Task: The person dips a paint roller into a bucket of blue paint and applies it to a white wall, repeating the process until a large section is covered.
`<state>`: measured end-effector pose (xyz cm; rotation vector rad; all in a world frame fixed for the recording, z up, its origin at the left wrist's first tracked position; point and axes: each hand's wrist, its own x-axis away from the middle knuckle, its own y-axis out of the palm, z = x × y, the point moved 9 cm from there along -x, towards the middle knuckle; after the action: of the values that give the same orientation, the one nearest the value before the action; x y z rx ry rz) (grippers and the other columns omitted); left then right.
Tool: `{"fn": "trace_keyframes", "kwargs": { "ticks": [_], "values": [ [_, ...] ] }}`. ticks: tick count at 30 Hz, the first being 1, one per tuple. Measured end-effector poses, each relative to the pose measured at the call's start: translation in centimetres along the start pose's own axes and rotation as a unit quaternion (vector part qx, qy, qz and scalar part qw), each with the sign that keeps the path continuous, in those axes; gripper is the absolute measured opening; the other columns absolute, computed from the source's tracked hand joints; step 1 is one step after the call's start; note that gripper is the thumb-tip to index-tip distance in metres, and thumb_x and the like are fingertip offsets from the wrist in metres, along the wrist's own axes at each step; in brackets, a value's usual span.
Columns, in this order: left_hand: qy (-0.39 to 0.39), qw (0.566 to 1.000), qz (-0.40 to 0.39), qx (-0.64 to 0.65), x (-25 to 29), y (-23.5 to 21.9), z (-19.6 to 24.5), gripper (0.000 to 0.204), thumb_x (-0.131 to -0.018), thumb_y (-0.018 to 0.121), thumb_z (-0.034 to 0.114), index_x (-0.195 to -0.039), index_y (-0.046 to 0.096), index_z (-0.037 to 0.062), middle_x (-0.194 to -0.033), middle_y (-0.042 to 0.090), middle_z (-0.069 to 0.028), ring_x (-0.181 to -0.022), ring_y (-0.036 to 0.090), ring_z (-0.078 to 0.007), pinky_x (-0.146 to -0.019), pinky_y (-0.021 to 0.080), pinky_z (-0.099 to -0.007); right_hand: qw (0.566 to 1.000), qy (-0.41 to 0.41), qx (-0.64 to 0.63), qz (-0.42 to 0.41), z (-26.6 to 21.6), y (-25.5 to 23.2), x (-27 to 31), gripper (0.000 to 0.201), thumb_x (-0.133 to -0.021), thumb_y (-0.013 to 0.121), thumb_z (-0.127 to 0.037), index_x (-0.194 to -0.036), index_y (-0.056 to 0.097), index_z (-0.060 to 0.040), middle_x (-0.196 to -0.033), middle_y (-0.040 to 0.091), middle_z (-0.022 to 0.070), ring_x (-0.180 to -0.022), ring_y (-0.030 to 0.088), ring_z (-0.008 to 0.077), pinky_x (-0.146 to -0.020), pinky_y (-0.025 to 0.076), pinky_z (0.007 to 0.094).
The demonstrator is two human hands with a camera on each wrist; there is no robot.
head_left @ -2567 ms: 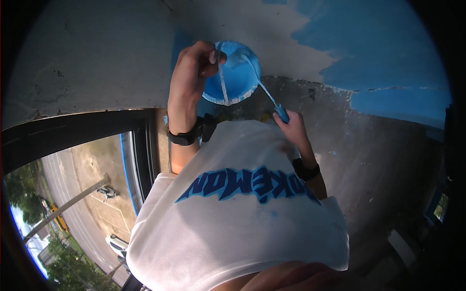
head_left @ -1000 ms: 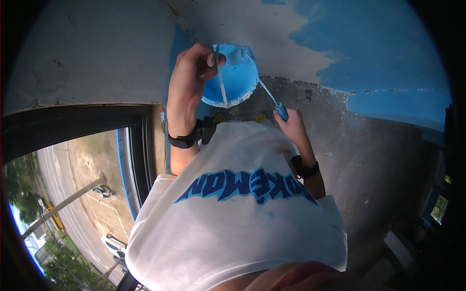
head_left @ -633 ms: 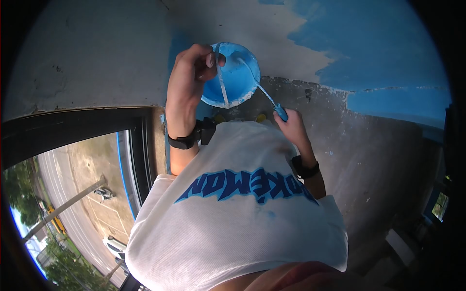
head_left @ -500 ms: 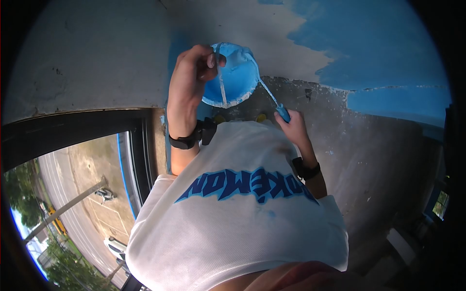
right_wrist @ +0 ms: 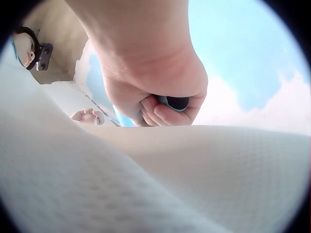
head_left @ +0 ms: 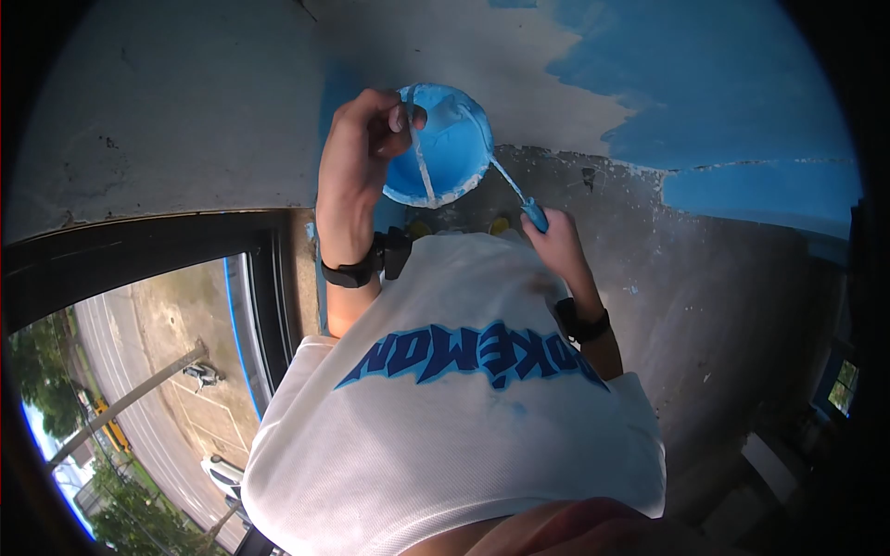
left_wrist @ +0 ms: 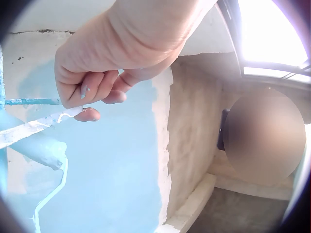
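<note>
My left hand [head_left: 371, 125] grips the paint-smeared handle [head_left: 423, 159] of a round paint bucket [head_left: 452, 196], holding it by the wall. Light blue paint coats the bucket's inside. In my right hand [head_left: 560, 239] is a paint roller, gripped by its blue handle [head_left: 534, 215]; its thin frame [head_left: 506, 174] crosses the rim, and the paint-covered roller head lies against the bucket's far inner wall. The left wrist view shows the roller head [left_wrist: 41, 150] and the handle strap [left_wrist: 34, 128] below my curled fingers. Fingers wrap the roller grip's dark end [right_wrist: 177, 103] in the right wrist view.
Ahead, the wall is partly light blue [head_left: 714, 102] with a ragged edge against bare white [head_left: 519, 56]. To the left, a dark-framed window [head_left: 269, 287] opens onto a street below. Grey floor [head_left: 667, 306] lies to the right. A white shirt [head_left: 482, 435] fills the near area.
The roller has dipped into the bucket and come up toward the rim repeatedly; now its head sits slightly lower than half a second ago. The left hand and bucket have barely shifted.
</note>
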<state>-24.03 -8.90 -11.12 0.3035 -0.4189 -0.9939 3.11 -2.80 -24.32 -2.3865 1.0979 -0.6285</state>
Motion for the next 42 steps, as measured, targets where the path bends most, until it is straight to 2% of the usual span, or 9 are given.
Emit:
{"fn": "trace_keyframes", "kwargs": {
  "ticks": [6,12,14,17,24,26,27,29,42],
  "values": [
    [-0.012,1.0,0.012,0.003,0.0,0.3,-0.1,0.023,-0.081,0.05,0.015,-0.061,0.049,0.0041,-0.067,0.058,-0.0145,-0.05,0.028,-0.0095,-0.051,0.025,-0.0257,1.0,-0.021,-0.017,0.003,-0.7,-0.9,-0.2,0.029,-0.087,0.065,-0.021,-0.075,0.058,0.0039,-0.063,0.053,0.0218,-0.059,0.053,0.0396,-0.057,0.043,0.0398],
    [0.003,1.0,-0.009,0.018,-0.2,-0.2,-0.3,0.023,-0.081,0.05,0.015,-0.06,0.049,0.0048,-0.067,0.058,-0.0143,-0.05,0.027,-0.0093,-0.052,0.024,-0.0256,1.0,-0.027,0.009,-0.003,-0.2,-0.2,-0.5,0.029,-0.087,0.066,-0.022,-0.075,0.059,0.0041,-0.061,0.053,0.0196,-0.055,0.052,0.0349,-0.057,0.043,0.0386],
    [-0.015,1.0,-0.005,-0.01,-0.2,0.3,-0.5,0.031,-0.087,0.052,0.02,-0.059,0.047,0.0071,-0.051,0.032,-0.0018,-0.055,0.031,-0.0148,-0.072,0.036,-0.0291,1.0,-0.015,0.008,-0.008,-0.4,-0.9,-0.4,0.03,-0.087,0.066,-0.022,-0.075,0.058,0.0044,-0.061,0.052,0.0196,-0.054,0.051,0.0321,-0.057,0.043,0.0382],
    [-0.032,0.999,0.03,0.001,0.0,-0.3,-0.6,0.031,-0.087,0.051,0.02,-0.059,0.047,0.007,-0.05,0.031,-0.0018,-0.055,0.031,-0.0148,-0.072,0.036,-0.0297,1.0,-0.007,-0.026,-0.012,-0.4,-0.8,-0.1,0.029,-0.087,0.066,-0.023,-0.077,0.059,0.004,-0.062,0.053,0.0197,-0.054,0.051,0.032,-0.057,0.043,0.0378],
    [-0.011,1.0,-0.025,-0.001,-0.2,0.0,-0.7,0.032,-0.087,0.052,0.02,-0.058,0.046,0.0074,-0.051,0.032,-0.0022,-0.054,0.031,-0.0148,-0.072,0.036,-0.0287,0.999,0.011,0.023,-0.024,0.0,-0.1,-0.7,0.028,-0.087,0.066,-0.022,-0.077,0.059,0.0035,-0.061,0.052,0.0181,-0.053,0.048,0.03,-0.056,0.042,0.0369],
    [-0.019,1.0,-0.001,-0.011,-0.2,0.0,-0.6,0.032,-0.087,0.052,0.02,-0.058,0.046,0.0075,-0.051,0.031,-0.0021,-0.054,0.03,-0.0147,-0.073,0.037,-0.0295,1.0,-0.02,0.0,0.011,-0.9,-1.3,-0.6,0.033,-0.089,0.065,-0.023,-0.072,0.054,0.0031,-0.057,0.044,0.0125,-0.053,0.038,0.018,-0.053,0.038,0.0354],
    [-0.019,1.0,-0.001,-0.012,-0.1,0.1,-0.5,0.032,-0.087,0.052,0.02,-0.058,0.046,0.0075,-0.051,0.031,-0.0021,-0.054,0.03,-0.0147,-0.073,0.037,-0.0295,1.0,-0.02,0.0,0.011,-1.0,-1.6,-0.5,0.033,-0.089,0.065,-0.023,-0.072,0.054,0.0031,-0.057,0.044,0.0125,-0.053,0.038,0.018,-0.053,0.038,0.0354],
    [-0.016,1.0,0.012,0.017,0.0,-0.3,-0.4,0.022,-0.08,0.051,0.016,-0.061,0.048,0.0041,-0.07,0.06,-0.0162,-0.05,0.028,-0.0093,-0.052,0.025,-0.0253,0.999,-0.018,-0.026,0.005,-1.1,-1.6,-0.4,0.033,-0.089,0.065,-0.024,-0.073,0.055,0.0034,-0.057,0.045,0.0141,-0.052,0.039,0.0204,-0.054,0.04,0.0357],
    [-0.013,1.0,-0.012,0.015,-0.2,-0.3,-0.9,0.024,-0.08,0.05,0.015,-0.059,0.049,0.0036,-0.063,0.054,-0.0124,-0.05,0.03,-0.01,-0.052,0.024,-0.0258,0.999,-0.022,-0.034,0.006,-1.0,-0.9,-0.1,0.03,-0.089,0.065,-0.023,-0.077,0.059,0.0032,-0.057,0.048,0.015,-0.052,0.041,0.0203,-0.054,0.04,0.0361]
  ]
}}
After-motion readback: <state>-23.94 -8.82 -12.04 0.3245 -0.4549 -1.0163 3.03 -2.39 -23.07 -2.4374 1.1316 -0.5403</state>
